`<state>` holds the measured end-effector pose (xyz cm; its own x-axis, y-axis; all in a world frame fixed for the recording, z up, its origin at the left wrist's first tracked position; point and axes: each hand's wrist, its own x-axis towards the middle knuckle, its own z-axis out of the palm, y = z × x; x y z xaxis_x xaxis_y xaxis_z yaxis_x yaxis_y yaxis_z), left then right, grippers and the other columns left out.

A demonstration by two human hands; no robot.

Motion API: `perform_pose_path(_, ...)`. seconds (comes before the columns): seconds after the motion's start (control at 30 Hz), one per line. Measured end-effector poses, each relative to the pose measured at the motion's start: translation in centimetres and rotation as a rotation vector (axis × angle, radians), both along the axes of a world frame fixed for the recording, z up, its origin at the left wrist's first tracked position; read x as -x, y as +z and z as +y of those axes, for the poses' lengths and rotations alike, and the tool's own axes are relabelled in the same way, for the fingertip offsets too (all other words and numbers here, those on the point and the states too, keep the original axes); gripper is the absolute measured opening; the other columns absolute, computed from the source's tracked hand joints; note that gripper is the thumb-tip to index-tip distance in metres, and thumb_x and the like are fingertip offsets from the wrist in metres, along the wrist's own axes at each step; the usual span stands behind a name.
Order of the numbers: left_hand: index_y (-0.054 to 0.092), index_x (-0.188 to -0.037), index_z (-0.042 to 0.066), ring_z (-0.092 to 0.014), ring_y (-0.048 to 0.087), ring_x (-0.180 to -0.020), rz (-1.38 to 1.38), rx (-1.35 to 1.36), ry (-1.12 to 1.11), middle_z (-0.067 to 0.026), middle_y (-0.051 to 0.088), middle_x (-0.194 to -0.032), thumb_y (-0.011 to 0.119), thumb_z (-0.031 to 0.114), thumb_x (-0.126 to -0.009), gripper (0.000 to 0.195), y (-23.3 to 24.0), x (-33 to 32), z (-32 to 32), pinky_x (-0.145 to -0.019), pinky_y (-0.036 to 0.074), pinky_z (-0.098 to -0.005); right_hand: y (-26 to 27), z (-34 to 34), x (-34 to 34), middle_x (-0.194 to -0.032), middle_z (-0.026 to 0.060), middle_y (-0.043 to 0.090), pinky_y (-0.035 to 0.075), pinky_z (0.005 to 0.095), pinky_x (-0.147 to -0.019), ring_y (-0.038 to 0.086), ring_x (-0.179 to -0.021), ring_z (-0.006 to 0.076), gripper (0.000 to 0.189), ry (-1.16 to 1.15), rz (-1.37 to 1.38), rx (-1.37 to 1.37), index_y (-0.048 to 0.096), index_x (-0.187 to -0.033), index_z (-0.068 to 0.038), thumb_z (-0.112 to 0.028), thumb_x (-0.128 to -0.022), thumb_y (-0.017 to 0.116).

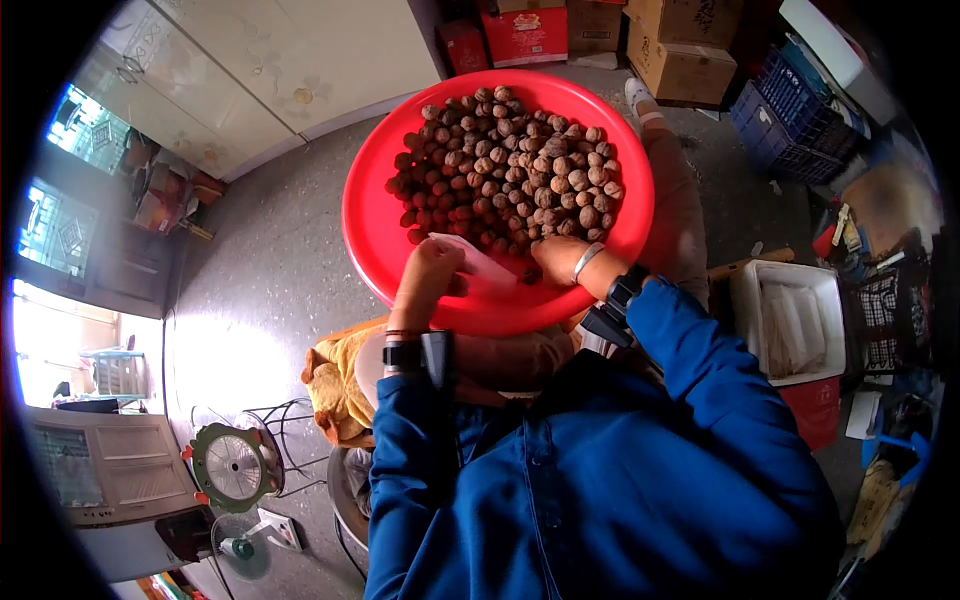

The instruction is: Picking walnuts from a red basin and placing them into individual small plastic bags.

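A large round red plastic basin (367, 232) rests over my lap, with a heap of walnuts in their shells (517, 161) covering its far and right parts. My left hand (433, 271) pinches one end of a thin, pale, translucent bag or sheet (480, 264) above the near side of the basin. On the right, my right hand (561, 259) reaches down at the near edge of the walnuts, its fingertips hidden; whether it holds a walnut cannot be seen. A dark walnut lies just beside those fingers, close to the pale bag's far end.
Right of me stands a white foam box (832, 322) with pale bags inside, on a red box. Blue plastic crates (787, 139) and cardboard boxes (686, 71) are farther off. A round fan (234, 466) and a yellow cloth (341, 382) are at the left.
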<state>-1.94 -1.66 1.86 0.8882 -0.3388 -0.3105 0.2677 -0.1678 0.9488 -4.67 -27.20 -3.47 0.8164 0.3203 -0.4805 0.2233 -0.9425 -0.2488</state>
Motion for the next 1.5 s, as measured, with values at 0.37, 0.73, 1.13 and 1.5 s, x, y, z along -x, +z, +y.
perform_pose_path(0.37, 0.054, -0.126, -0.002, -0.022, 0.064, -0.05, -0.263, -0.389, 0.134, -0.0146, 0.069, -0.072, 0.053, 0.01, -0.092, 0.036, -0.2, 1.2, -1.6, -0.046, 0.051, -0.033, 1.6, 0.4, 0.6, -0.106, 0.0284, 0.07, 0.055, 0.0481, -0.09, 0.069, -0.103, 0.0417, 0.027, -0.164, -0.2, -0.209, 0.075, -0.099, 0.002, -0.02, -0.084, 0.069)
perform_pose_path(0.73, 0.065, -0.137, 0.012, -0.013, 0.059, -0.051, -0.345, -0.256, 0.153, -0.0066, 0.067, -0.072, 0.053, 0.009, -0.091, 0.047, -0.2, 1.6, -1.1, -0.049, 0.05, -0.0298, 5.5, 0.9, 1.8, -0.107, 0.0096, 0.073, 0.054, 0.0327, -0.09, 0.071, -0.1, 0.0203, 0.035, -0.21, -0.51, -1.076, 0.068, -0.12, -0.006, -0.012, -0.087, 0.075)
perform_pose_path(1.13, 0.066, -0.136, 0.012, -0.014, 0.061, -0.057, -0.364, -0.346, 0.038, -0.011, 0.069, -0.077, 0.053, 0.007, -0.093, 0.045, 0.5, 1.8, -2.0, -0.055, 0.051, -0.0304, 6.2, 1.8, 2.0, -0.102, 0.0078, 0.076, 0.057, 0.0299, -0.083, 0.072, -0.093, 0.0156, 0.03, -0.153, -0.475, -1.128, 0.067, -0.12, -0.006, -0.007, -0.091, 0.074)
perform_pose_path(1.5, 0.068, -0.132, 0.009, -0.017, 0.067, -0.064, -0.348, -0.405, 0.115, -0.016, 0.071, -0.082, 0.055, 0.009, -0.091, 0.043, -0.8, 1.2, -1.1, -0.063, 0.054, -0.0319, 1.0, 0.5, 0.6, -0.102, 0.0146, 0.074, 0.055, 0.0448, -0.086, 0.07, -0.099, 0.0365, 0.026, -0.2, -0.468, -0.636, 0.068, -0.112, -0.006, -0.016, -0.087, 0.073)
